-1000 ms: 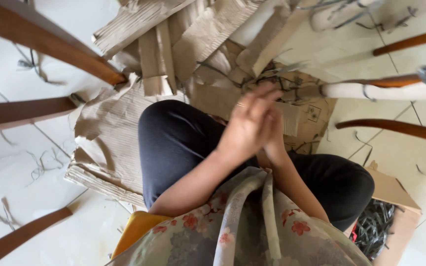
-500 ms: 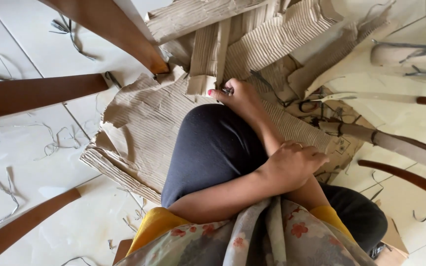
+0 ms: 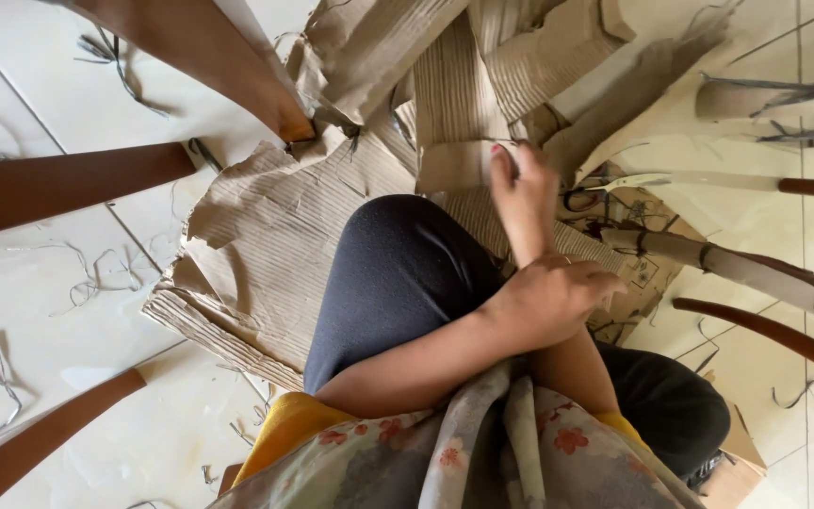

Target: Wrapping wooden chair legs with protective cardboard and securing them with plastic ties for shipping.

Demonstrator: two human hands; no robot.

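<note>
While left hand rests, right hand grips cardboard strip.

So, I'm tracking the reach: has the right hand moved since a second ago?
Yes. The right hand has gone forward, past the black-clad knee, onto the cardboard strip.

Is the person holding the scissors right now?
No. The scissors lie apart on the cardboard, while the right hand touches a folded cardboard strip and the left hand rests across the right forearm.
</note>
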